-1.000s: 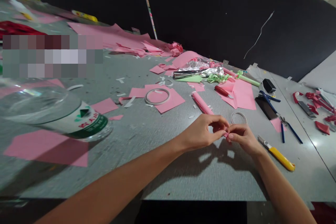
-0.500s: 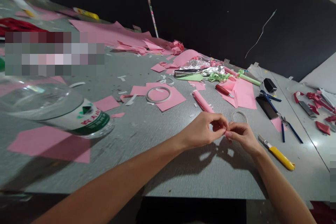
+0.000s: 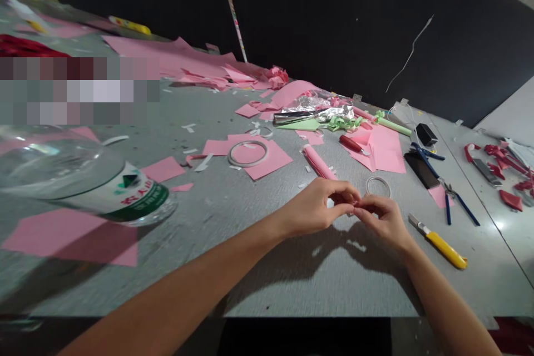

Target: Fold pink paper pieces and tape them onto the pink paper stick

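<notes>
My left hand (image 3: pixel 319 206) and my right hand (image 3: pixel 381 219) meet fingertip to fingertip just above the table. Both are closed in a pinch on a small piece of pink paper (image 3: pixel 352 211), mostly hidden by the fingers. Just behind my left hand lies a rolled pink paper tube (image 3: pixel 317 162). A roll of narrow tape (image 3: pixel 379 178) lies behind my right hand. To the right of that hand is a yellow utility knife (image 3: pixel 446 249) with its blade end pointing away from me.
A large water bottle (image 3: pixel 144 200) lies at left on pink paper (image 3: pixel 75 236). A bigger tape ring (image 3: pixel 247 162) rests on pink sheets. Farther right are a red-handled knife (image 3: pixel 351 143), a phone (image 3: pixel 422 169) and blue-handled pliers (image 3: pixel 461 206). Foil (image 3: pixel 311 111) and scraps line the black wall.
The fingertips have drawn slightly closer around the pink piece, which shows less now. The whole view has shifted a little, moving the table's things slightly left.
</notes>
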Demonstrator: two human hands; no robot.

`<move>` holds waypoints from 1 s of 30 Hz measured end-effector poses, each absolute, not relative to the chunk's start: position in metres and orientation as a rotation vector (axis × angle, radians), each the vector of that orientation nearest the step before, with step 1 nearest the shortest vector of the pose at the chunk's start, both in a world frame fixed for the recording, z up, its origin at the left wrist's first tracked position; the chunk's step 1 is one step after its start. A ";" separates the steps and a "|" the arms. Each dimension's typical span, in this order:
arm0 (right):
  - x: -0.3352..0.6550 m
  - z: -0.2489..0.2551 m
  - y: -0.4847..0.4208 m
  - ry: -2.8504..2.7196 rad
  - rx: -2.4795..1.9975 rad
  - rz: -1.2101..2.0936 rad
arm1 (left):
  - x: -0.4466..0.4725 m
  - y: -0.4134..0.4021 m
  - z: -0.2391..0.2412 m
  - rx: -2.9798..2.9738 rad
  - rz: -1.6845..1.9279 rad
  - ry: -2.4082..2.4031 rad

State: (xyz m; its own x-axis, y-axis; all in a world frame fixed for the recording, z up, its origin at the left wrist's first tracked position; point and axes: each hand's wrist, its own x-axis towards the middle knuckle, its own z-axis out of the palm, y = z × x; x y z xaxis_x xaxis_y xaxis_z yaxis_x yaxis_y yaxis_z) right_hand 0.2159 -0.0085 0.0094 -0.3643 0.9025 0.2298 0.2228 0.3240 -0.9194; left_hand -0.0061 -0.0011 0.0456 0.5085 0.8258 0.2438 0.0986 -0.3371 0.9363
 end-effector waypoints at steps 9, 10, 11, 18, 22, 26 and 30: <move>0.223 0.001 -0.002 -1.405 -0.770 1.591 | 0.000 0.012 0.024 1.206 0.954 0.592; 0.223 -0.001 -0.001 -1.309 -0.723 1.647 | 0.001 0.013 0.021 1.110 0.974 0.582; 0.223 -0.003 0.001 -1.239 -0.687 1.685 | 0.002 0.013 0.018 1.050 0.987 0.581; 0.231 0.007 0.009 -1.239 -0.677 1.510 | -0.012 0.022 0.013 1.431 1.160 0.885; 0.242 0.017 0.015 -1.182 -0.793 1.382 | -0.011 0.022 0.005 2.167 1.131 0.972; 0.246 0.020 0.018 -1.061 -0.893 1.410 | 0.011 0.013 -0.007 2.633 0.951 0.925; 0.247 0.023 0.016 -0.965 -0.880 1.500 | 0.032 0.012 -0.015 2.639 0.784 1.105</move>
State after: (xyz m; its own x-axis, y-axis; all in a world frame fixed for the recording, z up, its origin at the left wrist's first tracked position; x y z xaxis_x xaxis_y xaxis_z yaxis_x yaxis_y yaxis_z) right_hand 0.2469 0.0164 0.0227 -0.1308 0.9911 -0.0258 -0.3874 -0.0750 -0.9188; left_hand 0.0321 0.0118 -0.0153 0.5863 0.7035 0.4017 0.6115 -0.7095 0.3502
